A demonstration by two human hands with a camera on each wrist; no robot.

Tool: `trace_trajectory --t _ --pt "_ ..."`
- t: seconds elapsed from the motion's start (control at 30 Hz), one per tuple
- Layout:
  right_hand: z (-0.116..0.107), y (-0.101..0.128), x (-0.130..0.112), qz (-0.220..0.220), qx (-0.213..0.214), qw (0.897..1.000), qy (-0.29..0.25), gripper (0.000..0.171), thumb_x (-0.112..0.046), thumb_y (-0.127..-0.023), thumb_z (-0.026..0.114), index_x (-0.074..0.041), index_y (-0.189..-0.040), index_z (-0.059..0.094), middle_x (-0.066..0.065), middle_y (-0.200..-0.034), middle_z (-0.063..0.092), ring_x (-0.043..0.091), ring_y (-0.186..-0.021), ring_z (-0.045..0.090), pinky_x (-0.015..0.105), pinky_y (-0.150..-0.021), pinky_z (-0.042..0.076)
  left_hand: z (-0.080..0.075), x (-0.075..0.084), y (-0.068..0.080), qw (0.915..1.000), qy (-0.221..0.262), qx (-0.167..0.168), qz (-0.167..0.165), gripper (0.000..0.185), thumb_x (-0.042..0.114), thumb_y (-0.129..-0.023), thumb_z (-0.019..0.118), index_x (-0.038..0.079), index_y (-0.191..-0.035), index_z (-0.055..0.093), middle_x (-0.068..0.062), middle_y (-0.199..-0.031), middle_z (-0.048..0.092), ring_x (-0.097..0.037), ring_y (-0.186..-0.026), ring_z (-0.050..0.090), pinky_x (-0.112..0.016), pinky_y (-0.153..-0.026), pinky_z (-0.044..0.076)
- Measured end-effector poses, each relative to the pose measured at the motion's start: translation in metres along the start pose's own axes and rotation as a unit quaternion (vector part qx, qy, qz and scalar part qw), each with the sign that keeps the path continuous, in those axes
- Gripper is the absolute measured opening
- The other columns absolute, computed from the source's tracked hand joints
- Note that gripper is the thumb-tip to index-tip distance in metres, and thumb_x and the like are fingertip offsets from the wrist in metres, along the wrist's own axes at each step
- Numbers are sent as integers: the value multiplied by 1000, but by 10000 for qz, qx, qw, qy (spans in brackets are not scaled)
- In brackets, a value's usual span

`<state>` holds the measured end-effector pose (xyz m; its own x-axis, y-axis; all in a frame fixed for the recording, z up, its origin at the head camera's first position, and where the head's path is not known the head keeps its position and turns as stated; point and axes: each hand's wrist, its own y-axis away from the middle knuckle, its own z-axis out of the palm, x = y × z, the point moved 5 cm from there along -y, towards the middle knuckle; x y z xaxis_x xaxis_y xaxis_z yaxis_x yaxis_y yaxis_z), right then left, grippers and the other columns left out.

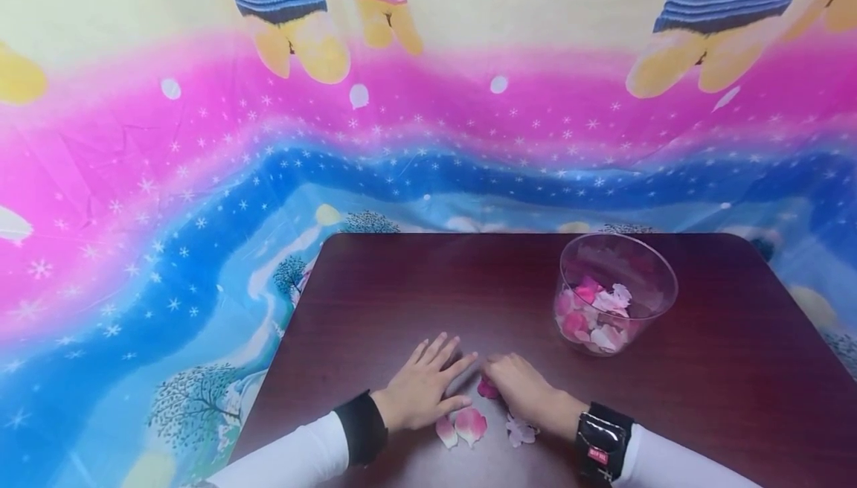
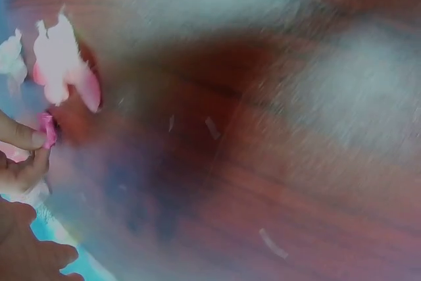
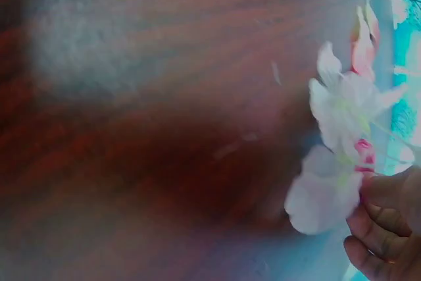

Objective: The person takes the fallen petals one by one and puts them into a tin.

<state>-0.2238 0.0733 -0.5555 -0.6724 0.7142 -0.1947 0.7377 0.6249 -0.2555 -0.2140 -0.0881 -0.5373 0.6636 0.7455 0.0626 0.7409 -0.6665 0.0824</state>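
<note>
My right hand (image 1: 525, 387) curls over the table and pinches a magenta petal (image 1: 488, 388) between thumb and fingers. In the right wrist view that magenta petal (image 3: 364, 154) shows at the fingertips, beside pale artificial petals (image 3: 322, 195). My left hand (image 1: 422, 384) lies spread with straight fingers, palm toward the table. Its thumb is close by a pink-and-white petal (image 1: 471, 426) and a narrower one (image 1: 446, 432). Pale lilac petals (image 1: 520, 430) lie just below the right hand. In the left wrist view, the pinched petal (image 2: 48, 129) appears at the left edge.
A clear plastic bowl (image 1: 619, 302) with pink, magenta and white petals inside stands at the right of the dark wood table (image 1: 415, 280). A printed cloth (image 1: 428, 116) hangs behind the table.
</note>
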Motion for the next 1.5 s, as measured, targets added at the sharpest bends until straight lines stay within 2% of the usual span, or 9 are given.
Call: trace_trajectory --t 0.13,0.33,0.5,0.73,0.93,1.1,1.33,1.5 --pt "-14 -5 4 59 294 9994 164 19 -3 -76 79 -15 -76 64 -7 -69 56 10 -63 58 31 -61 49 -17 -1 -6 9996 -73 270 7 69 64 -101 41 32 -161 28 -10 -167 30 -33 -156 25 -55 -123 30" --pt "-43 -16 12 156 719 9962 468 18 -4 -74 81 -14 -77 66 -4 -72 62 16 -67 64 34 -63 52 -47 -4 -20 9987 -98 503 -31 71 65 -101 40 33 -162 20 -10 -170 22 -31 -159 18 -54 -125 25" --pt "-72 -23 21 354 1005 9930 505 22 0 -72 84 -12 -77 66 -2 -71 60 19 -67 63 36 -63 52 -66 -8 -29 9979 -131 623 -67 73 66 -100 39 35 -163 16 -8 -171 18 -30 -159 15 -53 -127 21" --pt "-104 -28 34 496 1279 9903 236 16 -2 -79 83 -12 -81 70 0 -74 63 19 -70 64 36 -66 53 -85 -13 -35 9972 -181 708 -162 73 67 -100 38 37 -163 14 -6 -172 15 -28 -160 10 -52 -128 17" --pt "-122 -28 41 750 1386 9873 177 13 1 -83 77 -9 -84 70 3 -76 64 24 -70 65 40 -65 53 -92 -9 -40 9972 -156 723 -104 73 67 -100 38 38 -163 14 -6 -172 15 -28 -160 10 -53 -127 19" --pt "-141 -24 48 1040 1517 9828 155 11 2 -84 76 -6 -85 70 7 -76 65 27 -71 65 43 -66 54 -87 0 -44 9980 -137 616 -14 73 67 -100 38 39 -163 12 -5 -172 15 -28 -160 10 -52 -128 18" --pt "-177 -11 64 1282 1752 9761 96 8 3 -87 73 -4 -89 70 10 -82 67 31 -75 66 48 -72 55 -85 26 -55 9973 -276 592 345 73 68 -100 36 39 -163 10 -5 -172 16 -27 -160 12 -51 -128 18" --pt "-202 -2 78 1418 2025 9687 204 8 3 -86 74 -1 -91 69 13 -85 68 34 -77 68 52 -71 55 -86 45 -63 9964 -425 472 570 74 70 -100 34 40 -162 10 -3 -172 15 -25 -160 11 -49 -129 18"
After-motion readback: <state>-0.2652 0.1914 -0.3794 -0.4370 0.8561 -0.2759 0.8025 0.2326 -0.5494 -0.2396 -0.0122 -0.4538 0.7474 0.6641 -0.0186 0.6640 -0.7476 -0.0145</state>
